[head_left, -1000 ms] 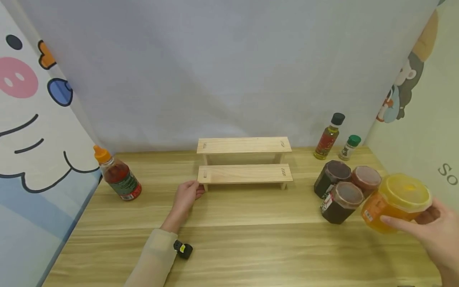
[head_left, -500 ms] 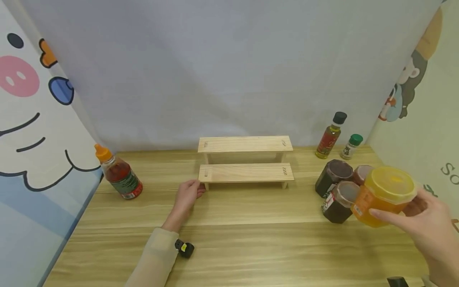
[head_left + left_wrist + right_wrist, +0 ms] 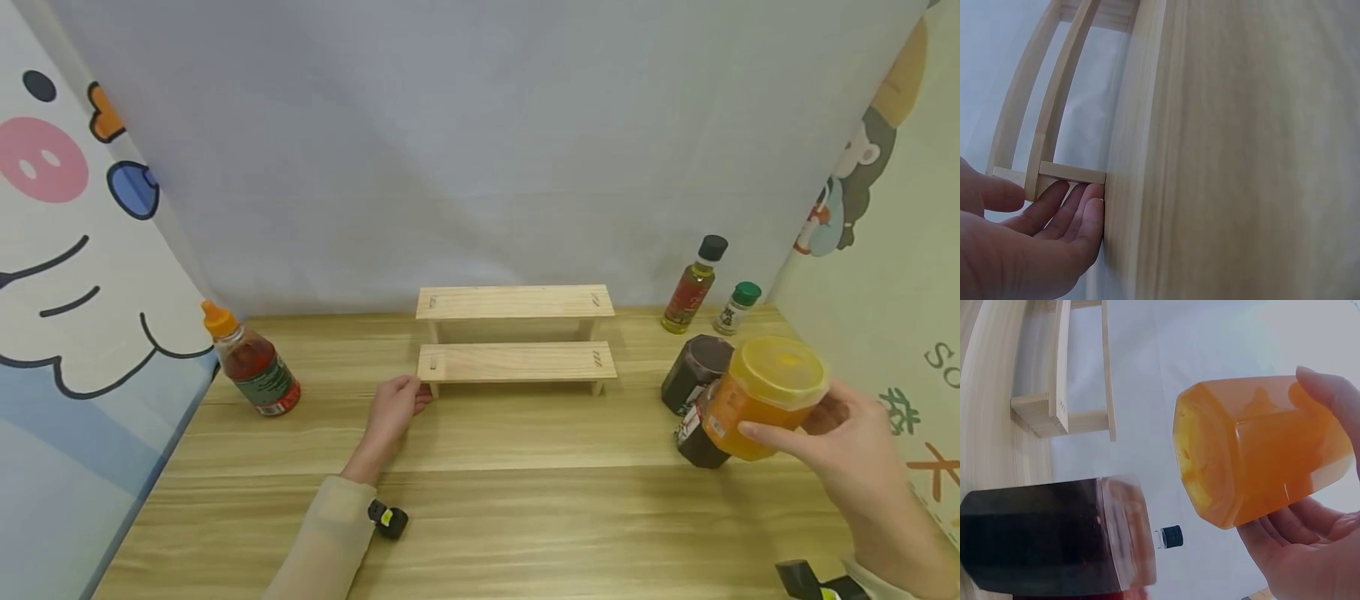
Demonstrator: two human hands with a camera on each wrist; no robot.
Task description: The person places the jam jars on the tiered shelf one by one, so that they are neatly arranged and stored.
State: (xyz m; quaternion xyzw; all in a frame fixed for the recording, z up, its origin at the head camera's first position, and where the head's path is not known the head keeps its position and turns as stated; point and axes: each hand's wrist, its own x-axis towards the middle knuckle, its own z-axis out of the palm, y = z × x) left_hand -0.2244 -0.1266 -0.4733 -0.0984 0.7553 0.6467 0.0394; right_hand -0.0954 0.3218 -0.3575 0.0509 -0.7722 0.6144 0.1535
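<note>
In the head view my right hand (image 3: 851,446) grips a jar of orange contents with a yellow lid (image 3: 765,400), thumb across its near side. The jar is raised and overlaps a dark jar (image 3: 699,437) behind it. The right wrist view shows the orange jar (image 3: 1266,450) between thumb and fingers, its base towards the camera, apart from the dark jar (image 3: 1035,537). My left hand (image 3: 395,406) holds the left end of a two-step wooden rack (image 3: 517,363). In the left wrist view, its thumb is by the plank's edge and its fingertips (image 3: 1092,209) meet the leg.
Another dark jar (image 3: 693,375) stands right of the rack. Behind it are an oil bottle with a black cap (image 3: 686,296) and a small green-capped shaker (image 3: 733,312). A red sauce bottle with an orange nozzle (image 3: 258,371) stands far left. Cloth walls enclose the table (image 3: 525,517).
My right hand has carried the orange jar leftwards and slightly up, across the dark jars; the reddish jar behind is now hidden in the head view. The left hand stays at the rack.
</note>
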